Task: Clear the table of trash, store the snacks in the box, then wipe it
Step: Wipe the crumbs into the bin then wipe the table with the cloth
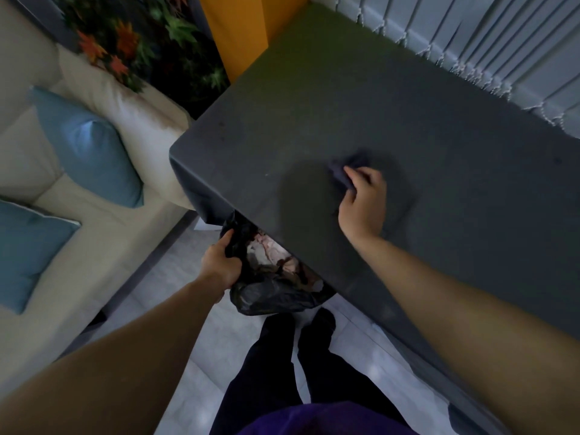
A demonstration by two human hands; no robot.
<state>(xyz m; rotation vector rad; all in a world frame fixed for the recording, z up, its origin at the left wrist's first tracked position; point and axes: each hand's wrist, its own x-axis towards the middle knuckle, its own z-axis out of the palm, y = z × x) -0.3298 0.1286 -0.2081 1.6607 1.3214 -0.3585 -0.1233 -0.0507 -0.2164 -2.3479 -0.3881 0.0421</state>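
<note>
Legs: the person's dark trousers stand on a pale, glossy tiled floor, right at the table's near edge.
Left hand: the left hand is closed, fingers and thumb curled round the bunched rim of a crinkly black plastic trash bag.
Bag: it hangs below the table's near edge, its mouth open towards the table, with crumpled pale wrappers showing inside.
Right hand: the right hand is closed, fingers curled over a small, soft, dark blue-purple cloth, pressing it onto the tabletop.
Cloth: bunched under the fingertips, sticking out beyond them on the far side; blurred.
Table: a long table under a matte dark grey cloth cover with a rounded corner.
Left side: a cream upholstered sofa bearing two blue cushions.
Far side: pale vertical blinds, a yellow panel and red-and-green foliage.
</note>
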